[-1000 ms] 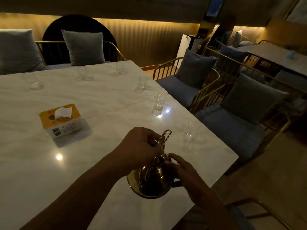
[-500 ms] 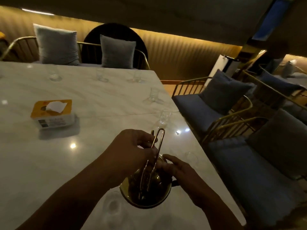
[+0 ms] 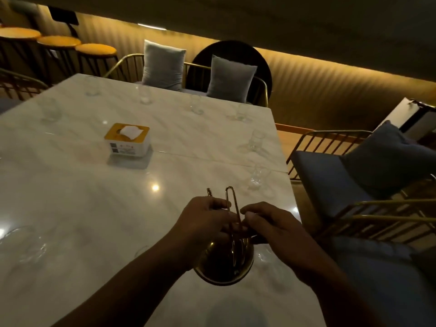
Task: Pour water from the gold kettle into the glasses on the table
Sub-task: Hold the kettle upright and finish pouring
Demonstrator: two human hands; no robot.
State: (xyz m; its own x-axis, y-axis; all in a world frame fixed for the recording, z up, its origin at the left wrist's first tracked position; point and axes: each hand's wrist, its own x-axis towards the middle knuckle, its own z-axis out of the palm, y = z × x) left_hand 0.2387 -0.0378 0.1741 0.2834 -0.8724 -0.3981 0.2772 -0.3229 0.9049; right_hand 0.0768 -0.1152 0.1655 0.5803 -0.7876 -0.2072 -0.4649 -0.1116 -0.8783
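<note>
Holding: both hands are on the gold kettle point(image 3: 224, 267), which sits low over the near edge of the marble table point(image 3: 70, 197); whether its base rests on the top or hangs just above it cannot be told.
Near-left glass: a glass point(image 3: 24, 241) stands at the near left corner, dim and blurred; its water level cannot be read.
Far-left glasses: two more, one glass point(image 3: 50, 110) by the left edge and one point(image 3: 92, 87) at the far corner, look clear, contents uncertain.
Tissue box: a yellow-topped tissue box point(image 3: 127, 140) stands mid-table, well apart from the kettle.
Far edge: a glass point(image 3: 145, 95) and another point(image 3: 197, 105) stand along the far side, before the grey cushions point(image 3: 162, 64).
Left hand: the left hand point(image 3: 203, 223) is curled, fingers closed round the thin wire handle point(image 3: 230, 204) that rises upright from the kettle.
Right hand: the right hand point(image 3: 271, 225) has its fingertips pinched at the handle's base or the lid; which of the two is hidden.
Right-edge glasses: a glass point(image 3: 240, 113), a glass point(image 3: 256, 140) and the nearest glass point(image 3: 257, 177) line the right edge.
Progress: no stream of water shows and the kettle stands level, so nothing is being poured right now; judged from this, most or all of the filling is left, though the dim light hides any water already in the glasses.
Next: the nearest right-edge glass looks the likeliest target.
</note>
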